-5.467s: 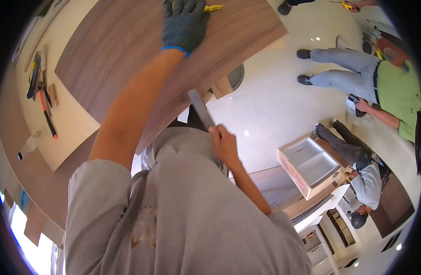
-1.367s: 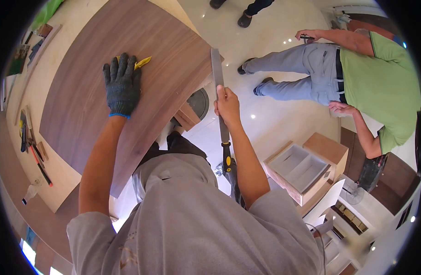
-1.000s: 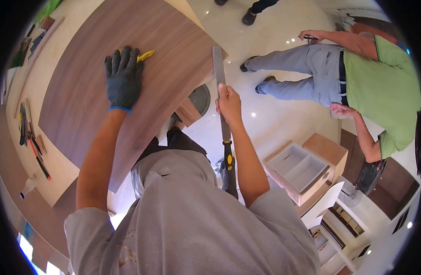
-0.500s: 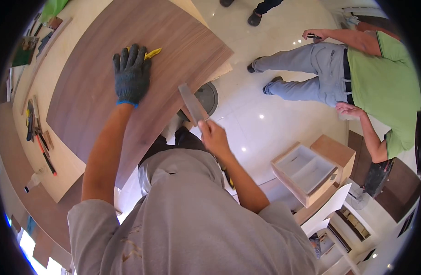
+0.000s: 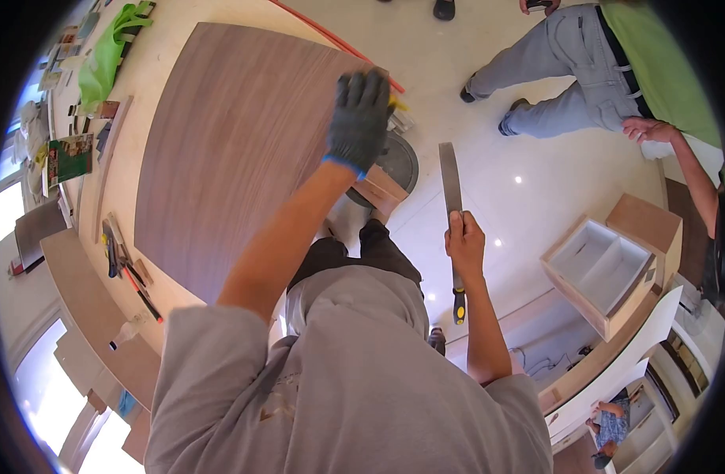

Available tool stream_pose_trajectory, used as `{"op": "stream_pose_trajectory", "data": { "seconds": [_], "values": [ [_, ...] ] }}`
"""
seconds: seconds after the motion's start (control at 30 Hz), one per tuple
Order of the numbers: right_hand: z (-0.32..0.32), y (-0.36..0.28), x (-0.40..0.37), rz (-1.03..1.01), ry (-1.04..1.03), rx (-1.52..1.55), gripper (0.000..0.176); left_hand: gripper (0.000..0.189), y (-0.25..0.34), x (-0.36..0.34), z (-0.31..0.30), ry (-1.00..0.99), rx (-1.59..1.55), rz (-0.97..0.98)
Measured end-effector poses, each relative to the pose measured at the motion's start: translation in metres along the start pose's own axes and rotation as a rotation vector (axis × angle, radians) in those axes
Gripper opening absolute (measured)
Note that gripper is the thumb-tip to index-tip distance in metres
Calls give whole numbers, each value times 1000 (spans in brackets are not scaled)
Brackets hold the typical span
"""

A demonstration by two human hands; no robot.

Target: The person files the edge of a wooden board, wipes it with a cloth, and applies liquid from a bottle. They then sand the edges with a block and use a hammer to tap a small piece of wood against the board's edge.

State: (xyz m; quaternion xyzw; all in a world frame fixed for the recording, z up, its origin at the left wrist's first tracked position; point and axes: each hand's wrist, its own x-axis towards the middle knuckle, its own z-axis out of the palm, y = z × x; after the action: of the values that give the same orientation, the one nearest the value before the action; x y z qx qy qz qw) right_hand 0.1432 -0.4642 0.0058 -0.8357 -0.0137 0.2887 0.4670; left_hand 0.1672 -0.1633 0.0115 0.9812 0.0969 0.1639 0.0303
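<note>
My left hand (image 5: 358, 118), in a dark grey glove with a blue cuff, is at the right edge of a curved wood-grain board (image 5: 236, 150). From under its fingers sticks out a yellow cloth-like piece (image 5: 398, 103), mostly hidden by the glove. My bare right hand (image 5: 465, 243) is closed around the middle of a long flat metal file (image 5: 450, 178). The file's blade points up and away, and its black-and-yellow handle (image 5: 459, 306) hangs below the hand. The file is apart from the board, over the floor.
The board lies on a pale worktable (image 5: 173, 35). Hand tools (image 5: 125, 265) and a green bag (image 5: 102, 71) are at its left. A round dark bin (image 5: 398, 162) stands below the board's edge. A person in green (image 5: 663, 67) stands at right, near a wooden drawer (image 5: 595, 268).
My left hand has swept right across the board to its edge, the yellow piece moving with it. My right hand has moved right with the file, away from the board. The view has turned.
</note>
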Motion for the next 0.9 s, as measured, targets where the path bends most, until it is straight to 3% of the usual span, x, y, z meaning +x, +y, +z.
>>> {"op": "stream_pose_trajectory", "data": {
  "seconds": [0.13, 0.27, 0.37, 0.43, 0.5, 0.63, 0.9],
  "values": [
    [10, -4, 2, 27, -21, 115, 40, 48, 8, -3, -2, -48, -17, -52],
    [12, 10, -7, 94, -48, 108, 41, 49, 2, -140, -55, -167, 12, -32],
    [13, 37, -12, 103, -75, 47, 41, 53, -2, -249, -124, -425, -85, -125],
    [13, 48, -12, 110, -76, 16, 42, 56, -10, -317, -149, -424, -104, -112],
    [14, 51, -10, 96, -79, 6, 42, 52, -6, -326, -164, -405, -89, -119],
    [14, 39, -5, 60, -71, 31, 43, 52, -3, -292, -148, -378, -70, -117],
    [15, 15, 0, 15, -72, 103, 39, 53, 1, -69, -29, -110, 1, 14]
  ]
}}
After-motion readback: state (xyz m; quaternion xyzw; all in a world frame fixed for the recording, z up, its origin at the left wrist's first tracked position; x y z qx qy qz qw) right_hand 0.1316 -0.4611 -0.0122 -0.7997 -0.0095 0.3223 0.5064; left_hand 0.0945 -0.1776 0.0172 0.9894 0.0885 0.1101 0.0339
